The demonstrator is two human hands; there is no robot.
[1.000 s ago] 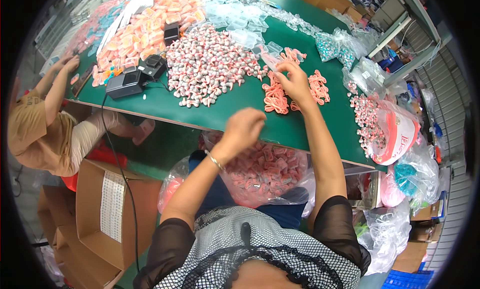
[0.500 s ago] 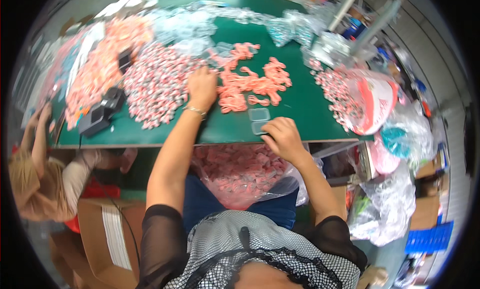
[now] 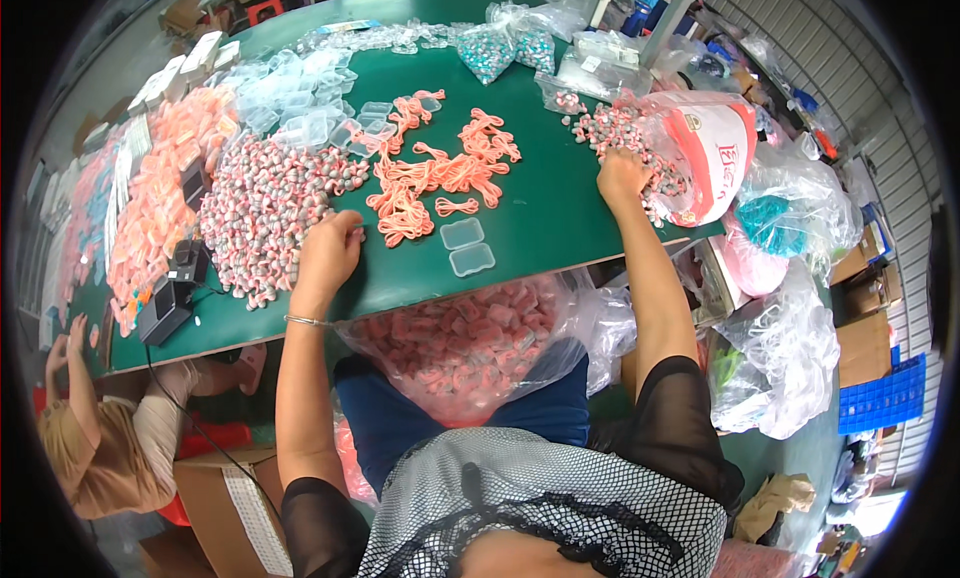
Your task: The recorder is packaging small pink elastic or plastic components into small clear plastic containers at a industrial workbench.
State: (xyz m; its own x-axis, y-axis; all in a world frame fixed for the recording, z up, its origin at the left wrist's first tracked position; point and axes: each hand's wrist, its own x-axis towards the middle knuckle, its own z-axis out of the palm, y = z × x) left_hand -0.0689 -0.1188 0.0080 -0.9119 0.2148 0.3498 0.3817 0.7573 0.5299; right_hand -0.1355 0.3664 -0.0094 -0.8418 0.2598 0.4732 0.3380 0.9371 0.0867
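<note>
Plastic case [image 3: 467,248]: long axis pointing away; left hand [image 3: 334,246], right hand [image 3: 624,175] curled, holdings unclear.

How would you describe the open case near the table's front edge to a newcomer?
On the green table, find the orange cords. Toward the near edge from them lies the clear plastic case, opened into two halves, lying singly, unlike the heaped cases farther back.

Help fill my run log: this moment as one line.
left hand: beside larger grey-pink pile | right hand: at smaller pile | clear case: open, on table
</note>
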